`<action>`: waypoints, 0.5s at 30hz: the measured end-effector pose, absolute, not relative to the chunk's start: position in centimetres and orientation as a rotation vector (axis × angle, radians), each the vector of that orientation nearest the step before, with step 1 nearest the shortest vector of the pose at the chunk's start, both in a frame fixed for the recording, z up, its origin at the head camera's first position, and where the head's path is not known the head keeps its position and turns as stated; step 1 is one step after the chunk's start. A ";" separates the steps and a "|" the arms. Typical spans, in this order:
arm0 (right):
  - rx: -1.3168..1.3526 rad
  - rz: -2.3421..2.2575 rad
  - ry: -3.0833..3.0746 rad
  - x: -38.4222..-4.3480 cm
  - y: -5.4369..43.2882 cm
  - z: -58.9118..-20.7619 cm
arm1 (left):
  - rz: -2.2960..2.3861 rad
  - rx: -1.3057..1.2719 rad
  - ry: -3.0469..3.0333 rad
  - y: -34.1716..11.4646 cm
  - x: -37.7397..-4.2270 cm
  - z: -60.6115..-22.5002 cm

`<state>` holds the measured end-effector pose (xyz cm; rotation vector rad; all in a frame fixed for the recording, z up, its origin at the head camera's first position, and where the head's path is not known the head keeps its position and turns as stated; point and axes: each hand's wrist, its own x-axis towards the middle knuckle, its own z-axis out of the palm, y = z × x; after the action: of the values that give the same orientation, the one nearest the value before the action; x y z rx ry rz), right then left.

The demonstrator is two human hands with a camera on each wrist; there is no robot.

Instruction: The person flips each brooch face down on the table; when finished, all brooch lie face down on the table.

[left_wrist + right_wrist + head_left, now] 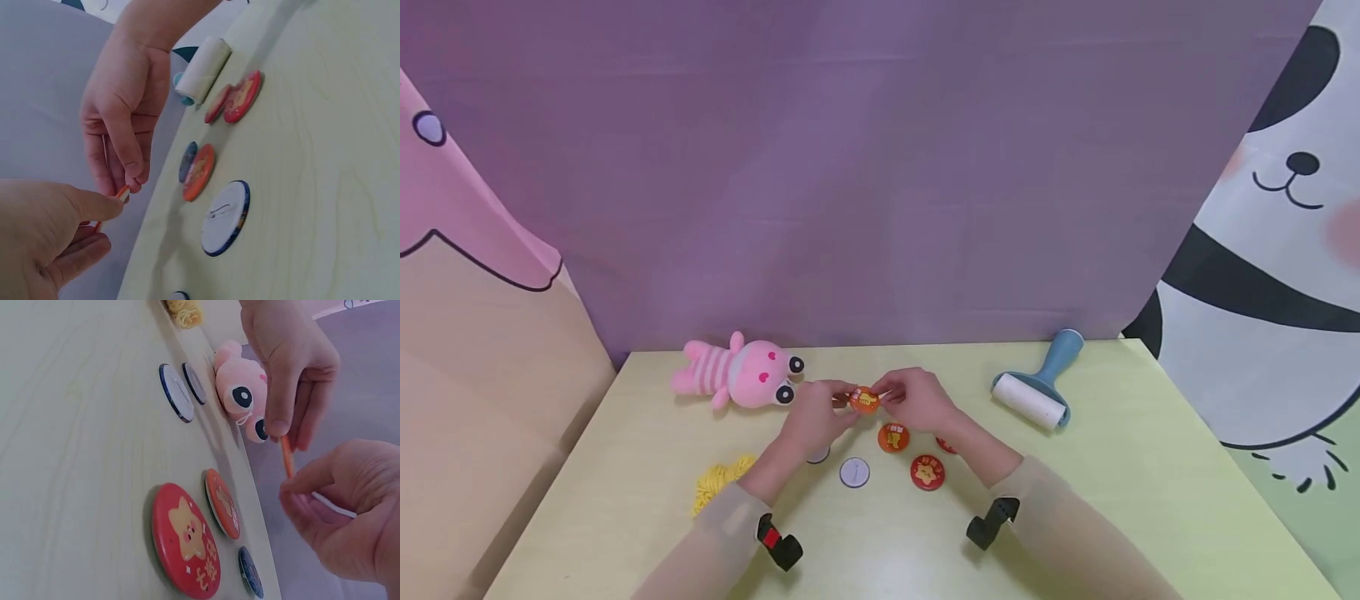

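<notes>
An orange round pin badge (865, 400) is held up over the table between both hands, lettered face showing in the head view. My left hand (817, 415) pinches its left edge between thumb and fingers. The right hand (917, 400) pinches the opposite edge with its fingertips. Edge-on, the badge (287, 456) appears as a thin orange strip in the right wrist view. Below the hands lie another orange badge (893, 437), a red star badge (927, 472) and a second red one (947, 444), partly hidden by the right forearm. A blue badge (250, 572) shows beside the orange one.
Two badges lie back up, one white back (854, 472) in full view, the other (818, 455) partly behind the left wrist. A pink plush toy (741, 371) and yellow yarn (721, 483) are at left. At right lies a blue-handled lint roller (1037, 392).
</notes>
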<state>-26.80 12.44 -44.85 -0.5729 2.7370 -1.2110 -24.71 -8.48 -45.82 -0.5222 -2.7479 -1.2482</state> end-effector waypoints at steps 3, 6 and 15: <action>-0.587 -1.285 2.724 -26.7 12.7 -44.8 | -1.283 -0.536 -2.701 -8.6 -24.4 -45.4; -0.576 -1.339 2.717 -26.5 13.0 -44.6 | -1.288 -0.552 -2.655 -8.7 -24.2 -45.0; -0.625 -1.414 2.729 -26.0 13.5 -43.6 | -1.304 -0.554 -2.581 -8.7 -23.6 -44.1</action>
<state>-25.99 13.52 -43.64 -0.6245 2.7294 -1.4136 -23.60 -8.75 -44.11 -0.5536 -2.5810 -1.3043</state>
